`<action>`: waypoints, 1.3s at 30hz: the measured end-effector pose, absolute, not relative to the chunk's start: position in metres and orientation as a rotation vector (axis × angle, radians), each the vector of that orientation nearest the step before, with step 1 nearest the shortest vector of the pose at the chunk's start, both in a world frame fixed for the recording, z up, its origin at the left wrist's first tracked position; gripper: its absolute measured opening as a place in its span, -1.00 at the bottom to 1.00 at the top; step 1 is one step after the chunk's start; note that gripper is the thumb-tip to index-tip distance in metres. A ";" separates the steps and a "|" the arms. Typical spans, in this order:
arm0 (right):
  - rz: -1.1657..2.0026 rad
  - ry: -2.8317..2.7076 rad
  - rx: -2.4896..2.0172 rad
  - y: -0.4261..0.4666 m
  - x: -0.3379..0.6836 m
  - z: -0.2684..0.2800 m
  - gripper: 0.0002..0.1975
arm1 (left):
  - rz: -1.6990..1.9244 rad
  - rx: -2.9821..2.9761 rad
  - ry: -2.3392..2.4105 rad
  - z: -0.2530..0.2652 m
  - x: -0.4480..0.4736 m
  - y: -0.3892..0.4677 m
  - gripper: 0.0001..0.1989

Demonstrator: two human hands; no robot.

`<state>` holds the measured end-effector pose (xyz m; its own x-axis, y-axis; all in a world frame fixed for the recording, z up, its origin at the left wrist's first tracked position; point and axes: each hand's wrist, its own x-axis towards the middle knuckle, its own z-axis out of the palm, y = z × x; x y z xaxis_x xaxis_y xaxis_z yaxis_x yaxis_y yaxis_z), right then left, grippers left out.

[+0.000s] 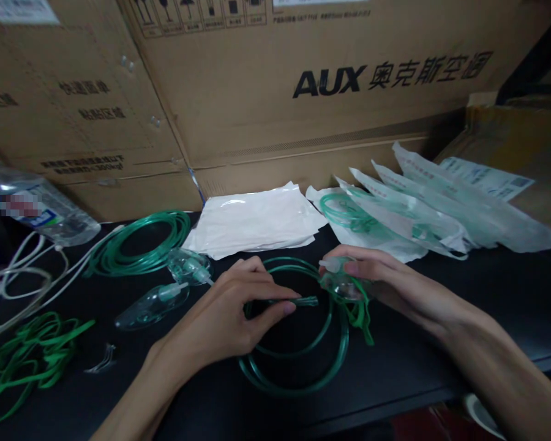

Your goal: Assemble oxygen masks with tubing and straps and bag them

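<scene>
My left hand [245, 303] pinches the end of a green oxygen tube [344, 349], with the tube's tip poking out past the thumb and forefinger. The rest of that tube lies in loose loops on the black table under both hands. My right hand [371, 269] is closed around a small clear oxygen mask [344, 286]; its pale connector points left, toward the tube end but apart from it. A green elastic strap [360, 312] hangs from the mask. Part of the mask is hidden by my fingers.
Two more masks [151, 305] and a coiled green tube [165, 242] lie left, near green straps [41, 349], small clear strips [101, 360], white cable [41, 275] and a bottle [50, 208]. Behind are white pouches [257, 220], packaged sets [417, 202] and a large carton [326, 128].
</scene>
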<state>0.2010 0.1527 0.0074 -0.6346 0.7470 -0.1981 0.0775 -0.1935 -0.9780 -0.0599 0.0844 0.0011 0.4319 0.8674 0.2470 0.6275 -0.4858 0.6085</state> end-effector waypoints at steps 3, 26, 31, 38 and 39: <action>1.849 -1.731 -0.974 0.152 0.207 0.004 -0.69 | 0.866 2.251 1.309 0.001 -0.061 0.086 -0.81; 1.740 -2.097 -0.951 0.152 0.204 0.005 -0.65 | 0.895 2.354 1.273 -0.006 -0.056 0.082 -0.79; 1.714 -2.136 -0.987 0.150 0.196 0.005 -0.69 | 0.949 2.476 1.221 -0.012 -0.055 0.084 -0.84; 1.538 -2.227 -1.051 0.145 0.192 0.007 -0.85 | 0.961 2.497 1.187 -0.016 -0.054 0.086 -0.87; 1.524 -2.227 -1.062 0.144 0.192 0.007 -0.84 | 0.950 2.502 1.199 -0.016 -0.053 0.086 -0.87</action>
<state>0.1916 0.1443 0.0074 -0.7068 0.6798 -0.1956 0.4284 0.1914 -0.8831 -0.0531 0.0857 -0.0161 0.4621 0.7571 0.4618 0.6228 -0.6477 0.4389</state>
